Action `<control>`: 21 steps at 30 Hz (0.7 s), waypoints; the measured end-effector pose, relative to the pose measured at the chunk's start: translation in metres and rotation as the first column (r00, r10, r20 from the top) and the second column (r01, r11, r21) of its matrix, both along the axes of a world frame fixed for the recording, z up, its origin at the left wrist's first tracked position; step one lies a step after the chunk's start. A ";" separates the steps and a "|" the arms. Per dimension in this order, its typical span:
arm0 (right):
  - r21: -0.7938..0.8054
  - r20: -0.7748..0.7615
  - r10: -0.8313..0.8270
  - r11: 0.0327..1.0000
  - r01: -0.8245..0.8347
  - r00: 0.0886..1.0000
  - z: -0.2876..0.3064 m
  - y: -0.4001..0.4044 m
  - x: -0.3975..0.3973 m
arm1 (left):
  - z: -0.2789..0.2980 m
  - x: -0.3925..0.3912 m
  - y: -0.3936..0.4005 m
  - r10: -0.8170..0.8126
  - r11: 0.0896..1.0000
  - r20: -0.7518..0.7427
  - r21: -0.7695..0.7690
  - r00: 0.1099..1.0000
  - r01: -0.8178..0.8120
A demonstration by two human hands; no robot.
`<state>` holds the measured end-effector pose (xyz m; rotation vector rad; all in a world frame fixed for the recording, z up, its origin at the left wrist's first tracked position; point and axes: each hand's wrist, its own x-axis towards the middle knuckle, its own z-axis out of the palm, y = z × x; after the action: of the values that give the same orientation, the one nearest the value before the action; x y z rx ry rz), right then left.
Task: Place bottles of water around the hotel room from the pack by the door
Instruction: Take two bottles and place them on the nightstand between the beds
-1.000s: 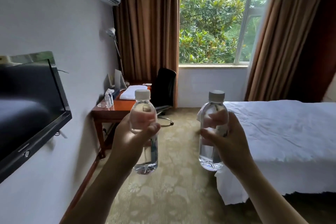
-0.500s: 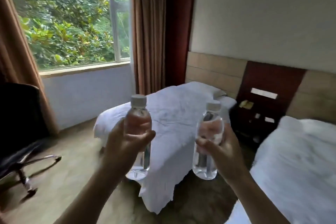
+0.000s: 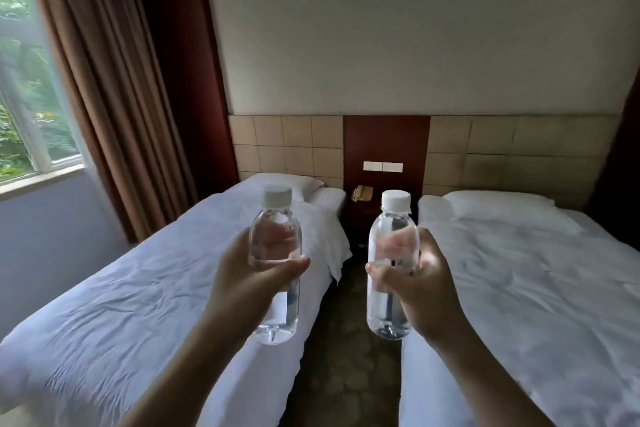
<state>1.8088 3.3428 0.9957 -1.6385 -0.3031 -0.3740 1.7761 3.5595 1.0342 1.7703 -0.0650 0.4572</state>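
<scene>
Beds now fill the view; the desk and window have swung away. The left hand point(image 3: 249, 282) grips one clear plastic white-capped water bottle point(image 3: 275, 263), the right hand point(image 3: 420, 288) another point(image 3: 391, 253), both upright above the carpet gap facing the dark nightstand point(image 3: 360, 215), a likely drop spot.

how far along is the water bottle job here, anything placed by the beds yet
No bottle shows as placed in this view. In hand: the left hand grips one capped bottle and the right hand another bottle, both upright and off any surface. Left: setting them down, likely on the nightstand between the beds, where only a phone shows.
</scene>
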 end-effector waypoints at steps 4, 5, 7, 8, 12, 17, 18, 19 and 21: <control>-0.019 -0.035 -0.045 0.999 0.044 0.998 -0.004 0.005 0.056 | -0.004 0.067 0.001 -0.056 0.998 -0.023 -0.006 0.998 0.056; -0.028 -0.045 -0.053 0.998 0.052 0.998 -0.003 0.006 0.066 | -0.006 0.081 0.000 -0.077 0.997 -0.029 -0.008 0.997 0.077; -0.053 -0.047 -0.081 0.995 0.079 0.996 -0.003 0.007 0.097 | -0.008 0.117 0.001 -0.114 0.993 -0.025 -0.008 0.993 0.114; -0.060 -0.044 -0.099 0.994 0.096 0.994 -0.003 0.008 0.113 | -0.009 0.135 0.002 -0.126 0.992 -0.021 -0.008 0.992 0.126; -0.081 -0.041 -0.172 0.982 0.169 0.984 -0.008 0.007 0.183 | -0.017 0.218 0.008 -0.170 0.984 -0.002 -0.058 0.985 0.169; -0.096 -0.049 -0.289 0.954 0.284 0.956 -0.004 0.010 0.283 | -0.024 0.336 0.020 -0.268 0.956 0.000 -0.126 0.964 0.265; -0.095 -0.054 -0.310 0.948 0.304 0.949 -0.002 0.012 0.305 | -0.023 0.362 0.021 -0.292 0.948 -0.003 -0.131 0.957 0.289; -0.096 -0.058 -0.329 0.942 0.323 0.943 0.001 0.015 0.326 | -0.020 0.387 0.022 -0.307 0.943 -0.006 -0.138 0.952 0.304; -0.108 -0.058 -0.368 0.927 0.360 0.928 0.007 0.020 0.366 | -0.018 0.435 0.023 -0.351 0.927 -0.020 -0.149 0.936 0.344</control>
<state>2.1750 3.3624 1.0025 -1.8014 0.0481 -0.5819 2.2111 3.5825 1.0158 1.5837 -0.3023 0.1581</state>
